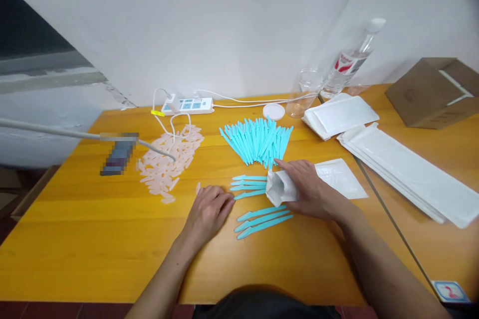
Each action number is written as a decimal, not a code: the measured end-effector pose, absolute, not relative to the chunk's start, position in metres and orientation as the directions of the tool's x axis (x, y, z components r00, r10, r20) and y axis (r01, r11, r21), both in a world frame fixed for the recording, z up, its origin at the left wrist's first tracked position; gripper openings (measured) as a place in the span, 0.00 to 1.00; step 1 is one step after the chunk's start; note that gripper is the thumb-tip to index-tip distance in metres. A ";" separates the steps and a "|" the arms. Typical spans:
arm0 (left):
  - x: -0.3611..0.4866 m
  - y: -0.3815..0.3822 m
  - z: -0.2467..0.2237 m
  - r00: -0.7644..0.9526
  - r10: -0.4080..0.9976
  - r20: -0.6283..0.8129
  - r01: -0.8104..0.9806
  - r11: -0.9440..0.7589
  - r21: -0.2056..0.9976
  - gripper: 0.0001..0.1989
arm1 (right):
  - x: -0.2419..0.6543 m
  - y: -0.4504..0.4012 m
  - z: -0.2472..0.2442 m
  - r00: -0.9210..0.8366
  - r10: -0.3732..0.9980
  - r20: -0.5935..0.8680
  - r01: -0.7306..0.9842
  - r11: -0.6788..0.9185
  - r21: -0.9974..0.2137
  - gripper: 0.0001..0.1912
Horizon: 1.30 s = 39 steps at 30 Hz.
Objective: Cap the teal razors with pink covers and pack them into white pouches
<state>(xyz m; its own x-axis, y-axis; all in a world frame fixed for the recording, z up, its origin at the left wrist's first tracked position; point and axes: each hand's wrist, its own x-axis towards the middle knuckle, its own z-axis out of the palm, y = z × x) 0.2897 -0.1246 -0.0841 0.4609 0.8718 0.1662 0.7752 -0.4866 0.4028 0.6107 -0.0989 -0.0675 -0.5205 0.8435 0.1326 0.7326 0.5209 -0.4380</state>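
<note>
My right hand (309, 184) grips a white padded envelope (286, 188), its open mouth turned left over the handle ends of several turquoise eyebrow razors (249, 183). My left hand (209, 209) rests on the wood with fingers curled together, its fingertips close to one razor's tip; anything within them is hidden. One pale pink piece (198, 188) lies beside its knuckles. Nearer to me, three more razors (262, 221) lie side by side. Behind the hands spreads a fanned pile of turquoise razors (258, 139). Left of it are many small pale pink pieces (174, 157), apparently blade covers.
A flat white envelope (342, 178) and stacks of envelopes (342, 113) (411, 172) lie at right. Behind stand a clear cup (303, 94), a bottle (348, 65) and a cardboard box (430, 92). A power strip (192, 105), white lid (274, 111) and blurred phone (119, 155) sit further left.
</note>
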 end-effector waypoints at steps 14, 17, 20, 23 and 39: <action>0.304 -0.128 -0.082 0.461 0.884 0.078 0.687 -0.411 0.600 0.07 | 0.618 -0.100 -0.067 -0.500 0.858 0.120 0.760 0.501 -0.414 0.46; 0.279 -0.132 -0.074 0.446 0.894 0.026 0.698 -0.366 0.615 0.08 | 0.623 -0.099 -0.068 -0.483 0.867 0.120 0.771 0.487 -0.412 0.45; 0.249 -0.136 -0.059 0.378 0.925 0.038 0.723 -0.321 0.612 0.06 | 0.622 -0.099 -0.068 -0.489 0.862 0.132 0.760 0.495 -0.421 0.45; 0.258 -0.134 -0.043 0.406 0.910 0.086 0.747 -0.384 0.542 0.06 | 0.615 -0.100 -0.067 -0.506 0.851 0.138 0.746 0.513 -0.425 0.46; 0.299 -0.110 -0.083 0.330 0.927 0.178 0.804 -0.374 0.463 0.07 | 0.601 -0.101 -0.065 -0.506 0.847 0.164 0.724 0.520 -0.453 0.49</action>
